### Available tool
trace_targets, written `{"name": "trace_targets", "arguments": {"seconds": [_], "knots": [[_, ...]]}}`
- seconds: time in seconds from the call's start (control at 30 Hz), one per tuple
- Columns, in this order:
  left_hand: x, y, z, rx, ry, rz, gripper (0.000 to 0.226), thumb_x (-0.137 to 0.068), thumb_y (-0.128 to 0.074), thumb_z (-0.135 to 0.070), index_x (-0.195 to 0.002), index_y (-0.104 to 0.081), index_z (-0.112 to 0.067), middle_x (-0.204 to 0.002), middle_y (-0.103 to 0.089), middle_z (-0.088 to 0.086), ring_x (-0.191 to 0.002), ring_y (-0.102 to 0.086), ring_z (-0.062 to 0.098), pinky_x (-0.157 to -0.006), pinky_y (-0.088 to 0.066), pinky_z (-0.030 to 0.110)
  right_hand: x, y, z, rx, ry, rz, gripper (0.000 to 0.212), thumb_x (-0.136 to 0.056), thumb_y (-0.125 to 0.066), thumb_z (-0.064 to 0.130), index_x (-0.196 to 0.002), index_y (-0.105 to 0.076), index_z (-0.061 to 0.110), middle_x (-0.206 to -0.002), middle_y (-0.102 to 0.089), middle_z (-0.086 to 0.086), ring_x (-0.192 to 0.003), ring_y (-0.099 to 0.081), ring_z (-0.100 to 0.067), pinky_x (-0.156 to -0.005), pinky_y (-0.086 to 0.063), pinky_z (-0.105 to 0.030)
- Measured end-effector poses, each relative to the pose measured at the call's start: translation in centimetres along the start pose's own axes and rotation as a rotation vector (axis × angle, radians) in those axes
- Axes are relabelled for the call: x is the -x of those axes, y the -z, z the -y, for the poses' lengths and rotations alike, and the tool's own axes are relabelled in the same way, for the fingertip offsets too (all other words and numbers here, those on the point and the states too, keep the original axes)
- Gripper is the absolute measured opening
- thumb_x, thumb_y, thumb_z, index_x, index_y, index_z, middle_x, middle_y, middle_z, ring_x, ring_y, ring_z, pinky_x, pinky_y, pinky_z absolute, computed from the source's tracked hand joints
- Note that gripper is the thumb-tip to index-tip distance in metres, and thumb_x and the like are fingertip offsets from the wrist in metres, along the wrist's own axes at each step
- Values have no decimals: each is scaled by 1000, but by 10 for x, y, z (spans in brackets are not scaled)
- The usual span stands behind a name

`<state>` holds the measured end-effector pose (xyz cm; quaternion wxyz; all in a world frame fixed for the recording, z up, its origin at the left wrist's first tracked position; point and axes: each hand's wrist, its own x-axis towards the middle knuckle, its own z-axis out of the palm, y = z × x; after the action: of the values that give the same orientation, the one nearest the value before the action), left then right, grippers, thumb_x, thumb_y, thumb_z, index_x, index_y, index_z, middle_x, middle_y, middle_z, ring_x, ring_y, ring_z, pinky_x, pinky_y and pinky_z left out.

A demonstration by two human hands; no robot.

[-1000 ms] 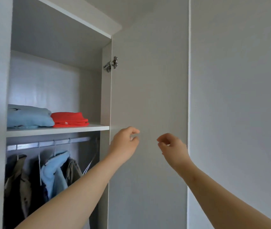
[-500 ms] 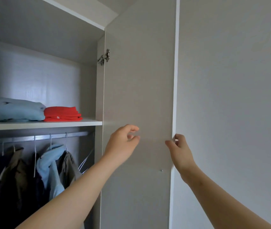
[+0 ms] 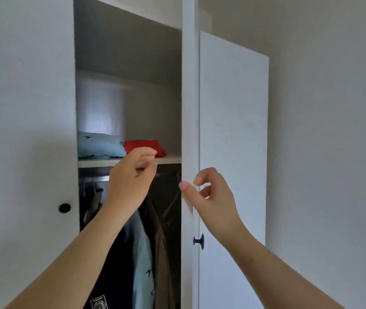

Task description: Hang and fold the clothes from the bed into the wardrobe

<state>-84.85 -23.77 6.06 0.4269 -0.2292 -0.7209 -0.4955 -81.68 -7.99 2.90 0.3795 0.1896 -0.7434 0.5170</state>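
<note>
Right hand [image 3: 213, 197], loosely curled, by flat white door edge [image 3: 189, 130].

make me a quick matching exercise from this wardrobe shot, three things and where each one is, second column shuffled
Things:
1. red folded garment
2. brown jacket
3. round black knob

Places:
a. on the left door
b. hanging below the shelf
c. on the shelf, right of the blue folded garment

Pairs: 1-c, 2-b, 3-a
</note>
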Motion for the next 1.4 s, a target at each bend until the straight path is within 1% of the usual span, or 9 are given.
{"name": "trace_targets", "arguments": {"seconds": [0.23,0.37,0.47,0.63,0.7,0.87,0.9,1.03,1.4], "knots": [[-11,88,60,-205,49,-110,25,-90,-53,-13,-96,-57,-37,-94,-60,-21,-81,-57,2,-75,-41,16,-13,-120,11,7,-36,125,31,-79,-62,41,-73,-34,32,-67,-43,11,-53,-43,0,-53,-38,-17],[-21,125,103,-435,64,-110,29,-92,-50,-11,-118,-59,-20,-118,-61,-4,-100,-55,10,-86,-39,23,-22,-177,8,59,-44,271,18,-87,-54,26,-87,-37,31,-84,-47,5,-62,-48,-15,-55,-46,-27],[-29,146,131,-642,9,-90,35,-92,-49,-11,-126,-55,-15,-130,-54,3,-118,-51,23,-94,-38,30,-25,-208,4,229,-13,322,32,-89,-51,23,-119,-39,22,-112,-41,3,-95,-48,-21,-79,-48,-33],[-44,161,176,-1135,59,86,60,-96,-36,-35,-149,-10,-26,-158,-2,-2,-145,2,21,-112,-5,54,-30,-245,-4,460,98,305,52,-94,-44,20,-140,-21,14,-154,-4,-6,-142,-6,-26,-115,-10,-28],[-47,162,191,-1194,80,156,68,-96,-32,-42,-149,7,-26,-157,12,-2,-145,10,23,-111,-2,59,-33,-255,-7,447,110,367,57,-96,-41,16,-144,-10,9,-156,12,-7,-144,16,-23,-112,12,-24],[-47,163,222,-1303,76,252,76,-94,-33,-49,-147,15,-24,-152,29,0,-142,22,28,-109,-2,63,-50,-266,-22,494,43,493,77,-95,-42,19,-148,13,18,-155,24,2,-143,19,-24,-116,-3,-30],[-46,165,225,-1308,34,249,79,-91,-43,-48,-149,5,-23,-152,25,2,-142,17,32,-107,-6,65,-55,-272,-26,527,42,517,79,-94,-44,20,-148,14,20,-155,24,3,-144,18,-23,-116,-6,-31],[-41,170,230,-1336,-167,164,88,-49,-88,-29,-129,-55,-10,-138,-49,15,-125,-43,46,-86,-32,75,-66,-283,-34,639,58,563,84,-91,-47,27,-148,14,23,-155,25,3,-144,15,-24,-117,-11,-36],[-41,169,237,-1376,-198,154,91,-45,-87,-32,-128,-56,-10,-136,-52,14,-124,-44,46,-87,-30,74,-73,-298,-50,793,85,569,86,-92,-46,32,-147,19,20,-153,29,-2,-144,17,-28,-117,-2,-38]]}}
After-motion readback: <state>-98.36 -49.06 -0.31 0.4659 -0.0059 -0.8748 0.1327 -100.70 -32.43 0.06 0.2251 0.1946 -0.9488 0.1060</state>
